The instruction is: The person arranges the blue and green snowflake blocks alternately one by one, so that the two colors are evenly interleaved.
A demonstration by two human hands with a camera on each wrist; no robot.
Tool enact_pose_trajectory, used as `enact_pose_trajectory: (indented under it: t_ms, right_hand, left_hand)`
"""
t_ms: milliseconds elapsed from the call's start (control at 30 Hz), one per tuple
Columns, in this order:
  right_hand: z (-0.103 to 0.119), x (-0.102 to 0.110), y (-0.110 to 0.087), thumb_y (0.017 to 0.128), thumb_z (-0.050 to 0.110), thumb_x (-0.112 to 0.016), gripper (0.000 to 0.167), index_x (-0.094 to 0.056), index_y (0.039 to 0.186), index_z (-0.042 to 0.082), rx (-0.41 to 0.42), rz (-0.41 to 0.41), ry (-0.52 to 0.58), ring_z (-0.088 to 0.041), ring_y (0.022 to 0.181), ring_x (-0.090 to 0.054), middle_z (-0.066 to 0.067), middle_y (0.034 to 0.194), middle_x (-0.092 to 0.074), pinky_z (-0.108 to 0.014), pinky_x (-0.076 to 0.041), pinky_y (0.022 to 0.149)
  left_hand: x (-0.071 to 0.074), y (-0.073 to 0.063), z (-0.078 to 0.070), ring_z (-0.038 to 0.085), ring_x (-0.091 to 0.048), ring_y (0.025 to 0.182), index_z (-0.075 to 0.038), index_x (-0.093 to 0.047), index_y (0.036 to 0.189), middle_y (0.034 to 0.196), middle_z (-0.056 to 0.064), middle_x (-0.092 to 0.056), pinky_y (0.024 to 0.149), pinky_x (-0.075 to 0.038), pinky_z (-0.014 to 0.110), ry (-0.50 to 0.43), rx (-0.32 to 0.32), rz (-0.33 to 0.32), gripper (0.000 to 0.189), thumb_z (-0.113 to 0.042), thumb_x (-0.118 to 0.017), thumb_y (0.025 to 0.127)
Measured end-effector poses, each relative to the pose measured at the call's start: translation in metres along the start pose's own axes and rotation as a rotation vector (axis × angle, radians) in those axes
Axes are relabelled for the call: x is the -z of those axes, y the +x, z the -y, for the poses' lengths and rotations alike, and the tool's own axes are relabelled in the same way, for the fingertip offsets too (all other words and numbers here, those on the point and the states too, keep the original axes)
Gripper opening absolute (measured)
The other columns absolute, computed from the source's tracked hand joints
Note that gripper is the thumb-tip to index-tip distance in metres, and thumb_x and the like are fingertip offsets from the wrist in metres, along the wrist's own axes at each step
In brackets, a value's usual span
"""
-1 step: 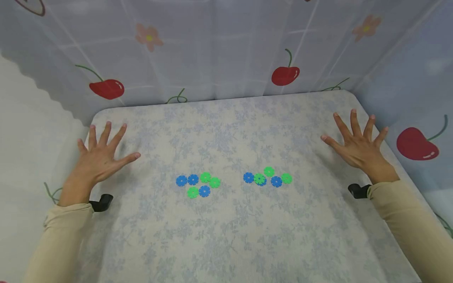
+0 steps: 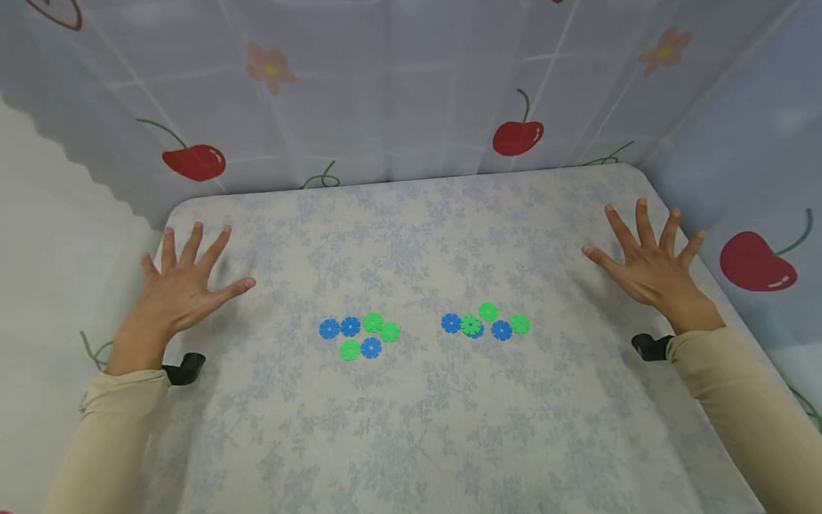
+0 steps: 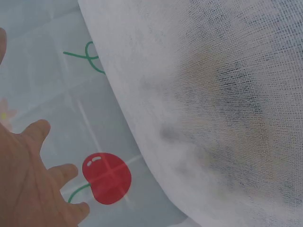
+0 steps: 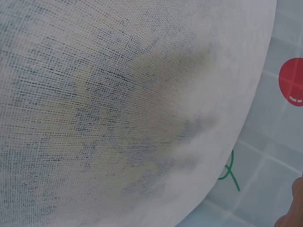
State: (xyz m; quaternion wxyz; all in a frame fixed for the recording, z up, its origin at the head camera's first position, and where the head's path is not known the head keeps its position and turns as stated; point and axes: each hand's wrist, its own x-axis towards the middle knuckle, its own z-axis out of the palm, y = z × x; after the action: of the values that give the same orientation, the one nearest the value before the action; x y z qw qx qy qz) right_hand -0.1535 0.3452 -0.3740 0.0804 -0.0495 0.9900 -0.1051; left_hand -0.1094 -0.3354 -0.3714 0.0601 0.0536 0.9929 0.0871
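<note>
The left hand (image 2: 180, 289) and right hand (image 2: 655, 271) spread fingers wide, flanking blue discs (image 2: 325, 325) and green discs (image 2: 346, 348). Printed cherries (image 2: 194, 163) mark the curtain (image 2: 398, 93).

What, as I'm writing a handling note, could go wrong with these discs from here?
On the right, a green disc overlaps a blue disc, so the lower one might be missed or dragged along.
On the left, two blue discs sit close side by side; taking one could nudge the other.
The discs look thin and flat, so pinching one up may be awkward.
</note>
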Motion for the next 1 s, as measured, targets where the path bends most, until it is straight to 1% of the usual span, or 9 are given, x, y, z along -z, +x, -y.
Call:
enact_pose_trajectory:
  t_ms: [200,400,500,633,733,800,900,967,1000]
  right_hand:
    - [0.002,0.000,0.004,0.097,0.069,-0.027,0.084,0.015,0.156,0.027,0.001,0.013,-0.006,-0.027,0.124,0.053,0.004,0.147,0.047,-0.067,0.038,0.087]
    - [0.004,-0.001,0.004,0.095,0.070,-0.031,0.088,0.014,0.156,0.027,0.000,0.008,-0.007,-0.033,0.128,0.048,-0.003,0.152,0.040,-0.067,0.037,0.089]
    - [0.003,-0.002,0.003,0.094,0.070,-0.032,0.089,0.012,0.157,0.027,0.003,0.006,-0.013,-0.035,0.130,0.045,-0.006,0.154,0.037,-0.067,0.036,0.090]
    - [0.002,-0.005,0.003,0.094,0.070,-0.034,0.090,0.012,0.157,0.026,0.004,0.011,-0.014,-0.037,0.132,0.043,-0.009,0.155,0.033,-0.066,0.035,0.093]
    - [0.002,-0.007,0.004,0.095,0.069,-0.036,0.091,0.012,0.157,0.024,0.024,0.017,-0.002,-0.037,0.136,0.038,-0.008,0.156,0.031,-0.064,0.032,0.099]
    - [0.002,-0.009,0.005,0.096,0.067,-0.038,0.092,0.013,0.157,0.021,0.046,0.025,0.013,-0.037,0.139,0.034,-0.008,0.157,0.029,-0.062,0.029,0.103]
    - [0.005,-0.012,0.008,0.097,0.062,-0.043,0.095,0.012,0.157,0.014,0.089,0.032,0.067,-0.038,0.143,0.025,-0.008,0.159,0.025,-0.061,0.019,0.111]
    - [0.007,-0.014,0.011,0.098,0.058,-0.047,0.095,0.010,0.157,0.010,0.111,0.044,0.115,-0.040,0.145,0.018,-0.010,0.161,0.021,-0.066,0.006,0.112]
    - [0.009,-0.015,0.012,0.098,0.055,-0.050,0.094,0.007,0.158,0.009,0.121,0.047,0.140,-0.042,0.146,0.012,-0.012,0.162,0.018,-0.069,-0.001,0.112]
  left_hand:
    - [0.001,-0.004,0.001,0.046,0.026,0.141,-0.029,0.000,0.159,0.162,0.020,0.010,0.096,0.012,0.082,0.001,0.011,-0.004,0.092,-0.070,-0.047,0.090]
    - [0.011,-0.005,-0.001,0.046,0.021,0.143,-0.029,-0.004,0.160,0.163,0.018,0.005,0.101,0.015,0.078,0.021,-0.013,-0.072,0.093,-0.069,-0.050,0.090]
    - [0.015,-0.004,-0.006,0.046,0.019,0.144,-0.028,-0.005,0.160,0.164,0.017,0.004,0.103,0.016,0.075,0.029,-0.026,-0.088,0.093,-0.069,-0.050,0.089]
    - [0.017,-0.001,-0.014,0.046,0.016,0.145,-0.027,-0.006,0.160,0.164,0.016,0.003,0.106,0.015,0.073,0.036,-0.046,-0.081,0.093,-0.069,-0.050,0.089]
    - [0.016,0.000,-0.019,0.043,0.014,0.146,-0.026,-0.005,0.160,0.164,0.014,0.004,0.108,0.015,0.070,0.040,-0.067,-0.070,0.094,-0.069,-0.050,0.089]
    - [0.014,-0.001,-0.022,0.041,0.010,0.148,-0.026,-0.005,0.160,0.164,0.013,0.004,0.111,0.013,0.067,0.039,-0.085,-0.070,0.095,-0.069,-0.051,0.089]
    - [0.008,-0.001,-0.026,0.039,0.000,0.149,-0.027,-0.007,0.160,0.165,0.012,-0.001,0.115,0.007,0.063,0.014,-0.118,-0.074,0.096,-0.067,-0.056,0.088]
    - [0.003,0.000,-0.029,0.038,-0.009,0.149,-0.026,-0.010,0.160,0.165,0.012,-0.006,0.117,0.001,0.060,-0.011,-0.146,-0.077,0.096,-0.065,-0.059,0.087]
    - [0.000,0.000,-0.032,0.037,-0.013,0.148,-0.025,-0.011,0.160,0.164,0.012,-0.009,0.118,0.000,0.057,-0.029,-0.158,-0.071,0.097,-0.065,-0.061,0.087]
